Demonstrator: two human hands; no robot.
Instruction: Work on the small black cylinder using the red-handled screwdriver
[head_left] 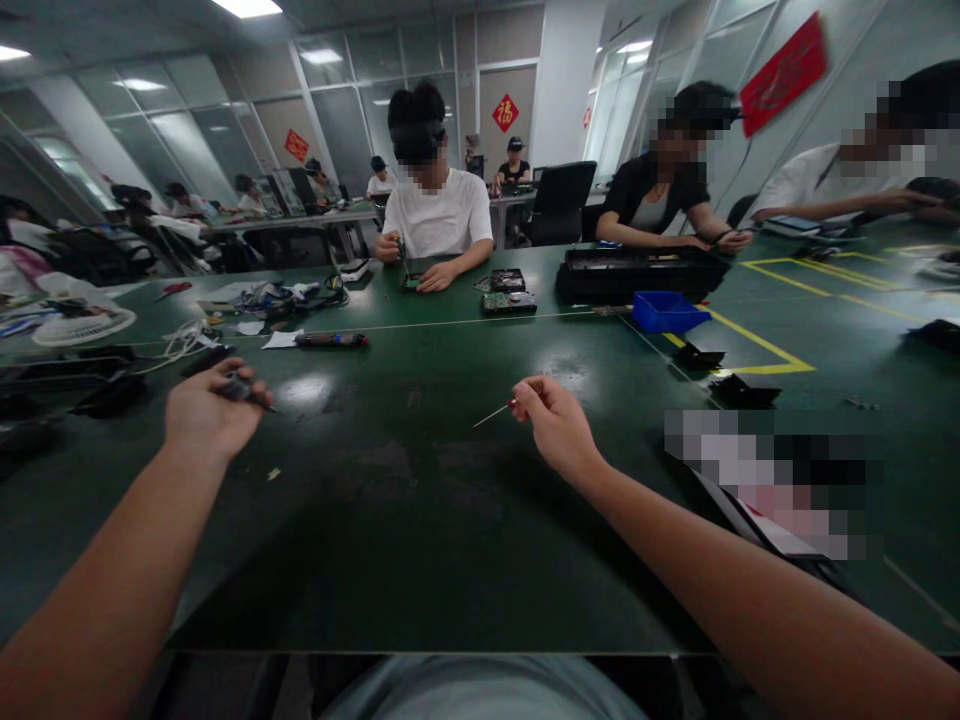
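My left hand [212, 408] is closed around a small dark tool [241, 390], whose thin tip sticks out to the right. My right hand [555, 420] pinches a thin metal bit with a red collar [495, 411], its point aimed left toward the other hand. Both hands hover above the dark green table [420, 500], a gap of bare mat between them.
A dark screwdriver handle [331, 340] lies beyond my hands. A blue bin [666, 310], a black tray [637, 272] and circuit boards [508, 300] sit farther back. Cables and a white fan [79, 322] clutter the left. Other people work across the table.
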